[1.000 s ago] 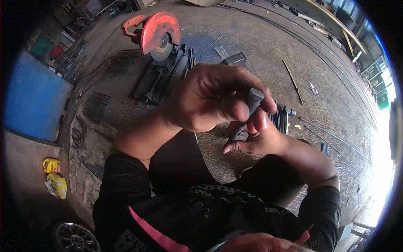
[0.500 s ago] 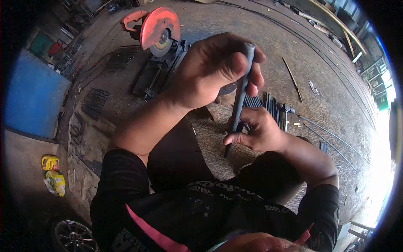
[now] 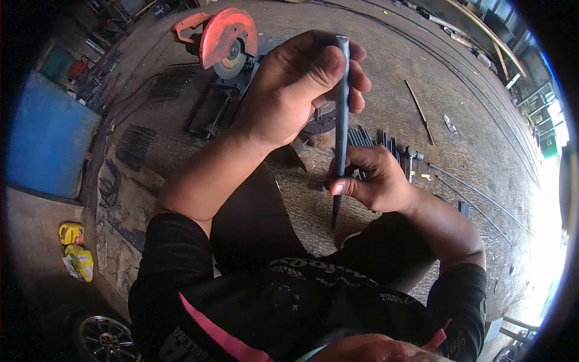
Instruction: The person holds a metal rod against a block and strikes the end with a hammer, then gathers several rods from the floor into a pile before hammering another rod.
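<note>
A dark metal rod [image 3: 343, 120] with a flat top end and a narrower, darker lower end stands nearly upright between both hands. My left hand [image 3: 307, 84] grips it near the top, thumb pressed on the near side and fingers curled behind. Lower down, my right hand [image 3: 377, 178] pinches the same rod between thumb and fingers, with its tip hanging below. Behind my right hand, several similar dark rods [image 3: 360, 137] lie on the ground beside a hammer [image 3: 412, 154].
A red cut-off saw [image 3: 230, 39] stands beyond my left forearm. Bundles of dark rods [image 3: 136, 145] lie at the left. Long thin bars [image 3: 476, 188] and a thin stick [image 3: 420, 113] are on the ground at the right. A blue panel [image 3: 47, 139] is at far left.
The rod has turned from slanted to nearly upright. My left hand has moved up and slightly left with it; my right hand has shifted slightly up, still gripping the rod.
</note>
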`<state>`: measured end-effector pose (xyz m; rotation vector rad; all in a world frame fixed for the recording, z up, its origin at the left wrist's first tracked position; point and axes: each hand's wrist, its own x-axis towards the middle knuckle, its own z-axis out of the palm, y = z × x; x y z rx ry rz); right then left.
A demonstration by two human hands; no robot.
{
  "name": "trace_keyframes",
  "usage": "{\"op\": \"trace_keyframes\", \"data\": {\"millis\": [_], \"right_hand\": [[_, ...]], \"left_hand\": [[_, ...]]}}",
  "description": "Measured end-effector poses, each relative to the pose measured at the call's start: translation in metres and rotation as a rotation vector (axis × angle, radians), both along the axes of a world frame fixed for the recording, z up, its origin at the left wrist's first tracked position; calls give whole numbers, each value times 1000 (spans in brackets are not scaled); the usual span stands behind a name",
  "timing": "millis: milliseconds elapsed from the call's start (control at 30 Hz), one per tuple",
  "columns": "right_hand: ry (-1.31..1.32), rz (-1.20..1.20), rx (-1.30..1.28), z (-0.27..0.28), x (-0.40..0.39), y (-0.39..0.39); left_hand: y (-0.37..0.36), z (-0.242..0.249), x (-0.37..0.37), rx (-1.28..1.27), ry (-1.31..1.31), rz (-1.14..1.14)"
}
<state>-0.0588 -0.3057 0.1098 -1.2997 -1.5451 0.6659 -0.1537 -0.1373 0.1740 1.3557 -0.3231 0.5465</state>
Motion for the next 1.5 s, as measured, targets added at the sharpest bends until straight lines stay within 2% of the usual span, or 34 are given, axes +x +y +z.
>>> {"op": "trace_keyframes", "data": {"millis": [333,433,667,733,933,967,1033,1100,1167,1200,1300,1333,1367,1433,1500], "right_hand": [[-27,-7,10,-5,1,0],[40,4,11,-5,0,0],[-27,-1,37,-4,1,1],[-46,-3,36,-3,2,1],[-90,23,-43,0,11,3],[-47,-29,-84,-1,13,3],[108,-132,-229,1,16,5],[202,-217,-174,-1,25,11],[129,-276,-154,4,35,15],[55,-341,-126,6,40,17],[-93,-350,-119,8,56,23],[-52,-353,-95,4,59,27],[-48,-350,-108,4,61,32],[-236,-327,-124,7,67,42],[-256,-307,-159,0,77,55]], "left_hand": [[1,-1,0,49,0,-20],[2,0,-1,58,-8,-18],[1,-1,-1,82,-45,-38],[0,-1,0,-54,-74,-95],[12,-3,1,-23,-108,-61],[16,-2,2,-27,-107,-61],[28,-2,2,159,-255,15],[39,-3,-3,219,-305,25],[52,-1,-18,411,-169,115],[60,2,-25,482,-122,91],[61,-3,-40,348,23,131],[65,-5,-42,337,30,134],[69,-8,-41,379,60,142],[80,-14,-37,404,101,140],[97,-19,-28,611,251,147]]}}
